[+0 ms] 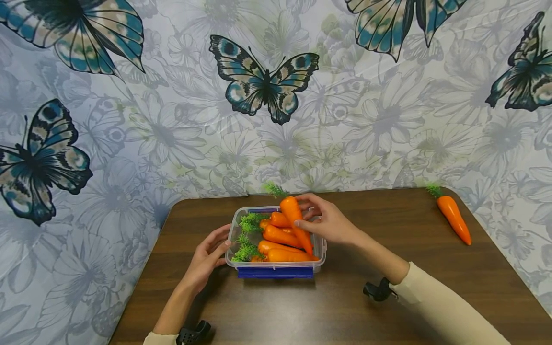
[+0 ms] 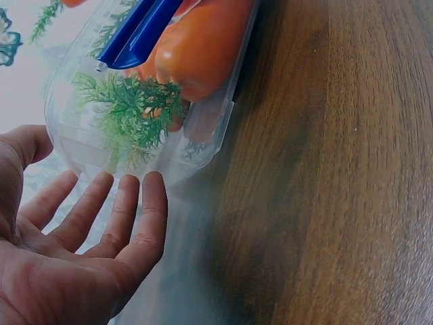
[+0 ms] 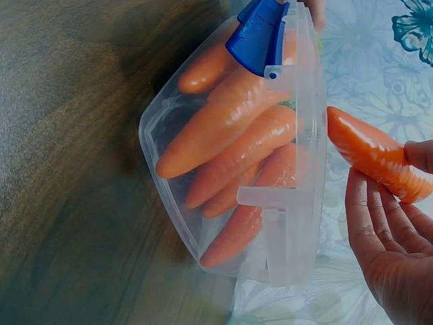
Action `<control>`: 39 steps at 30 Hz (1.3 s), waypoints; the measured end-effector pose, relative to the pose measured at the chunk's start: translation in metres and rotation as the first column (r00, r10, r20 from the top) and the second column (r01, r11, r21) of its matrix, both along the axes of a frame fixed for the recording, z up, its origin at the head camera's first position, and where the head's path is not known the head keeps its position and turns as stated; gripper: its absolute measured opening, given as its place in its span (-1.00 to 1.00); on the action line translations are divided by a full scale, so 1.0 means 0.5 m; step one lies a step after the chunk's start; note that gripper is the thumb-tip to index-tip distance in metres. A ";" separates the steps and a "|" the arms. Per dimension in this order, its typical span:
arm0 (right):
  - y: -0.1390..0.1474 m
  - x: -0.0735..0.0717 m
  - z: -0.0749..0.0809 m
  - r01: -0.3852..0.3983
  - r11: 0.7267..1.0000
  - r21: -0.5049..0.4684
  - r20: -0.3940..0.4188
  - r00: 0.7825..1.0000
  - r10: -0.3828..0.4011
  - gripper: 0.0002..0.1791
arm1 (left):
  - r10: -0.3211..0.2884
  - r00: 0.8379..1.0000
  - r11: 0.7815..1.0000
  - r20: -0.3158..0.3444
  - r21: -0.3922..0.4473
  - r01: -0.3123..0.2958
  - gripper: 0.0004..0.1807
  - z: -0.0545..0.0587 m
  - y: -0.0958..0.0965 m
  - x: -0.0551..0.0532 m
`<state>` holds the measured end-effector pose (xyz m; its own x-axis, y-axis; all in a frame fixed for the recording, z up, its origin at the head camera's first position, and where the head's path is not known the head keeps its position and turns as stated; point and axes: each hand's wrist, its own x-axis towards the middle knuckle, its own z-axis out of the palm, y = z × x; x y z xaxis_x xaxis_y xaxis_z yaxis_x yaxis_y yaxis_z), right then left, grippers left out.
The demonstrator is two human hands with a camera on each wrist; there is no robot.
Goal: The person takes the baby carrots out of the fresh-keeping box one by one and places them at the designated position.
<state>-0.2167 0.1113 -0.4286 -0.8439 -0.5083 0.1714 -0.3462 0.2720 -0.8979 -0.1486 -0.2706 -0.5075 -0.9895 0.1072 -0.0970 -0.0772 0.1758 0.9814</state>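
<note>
Carrot (image 1: pixel 294 214) is pinched by the right hand (image 1: pixel 325 221), long axis slanted across the carrots (image 1: pixel 282 236) below those fingers; left hand (image 1: pixel 206 254), loosely spread, is placed opposite.

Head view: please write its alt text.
Right hand holds an orange tapered carrot over a clear plastic blue-clipped box of similar carrots, left hand at the box's left end. Another carrot lies at right on the brown wooden table.
</note>
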 end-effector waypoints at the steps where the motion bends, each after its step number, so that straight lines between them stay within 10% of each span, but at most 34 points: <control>1: 0.001 0.000 0.000 0.002 1.000 -0.002 0.001 1.000 -0.002 -0.33 | -0.001 1.000 1.000 -0.001 -0.001 0.001 -0.40 0.000 0.000 0.000; 39: 0.088 -0.008 -0.003 0.067 0.991 -0.114 0.061 0.996 -0.061 -0.36 | 0.007 1.000 1.000 0.006 -0.007 -0.007 -0.40 -0.003 0.001 0.000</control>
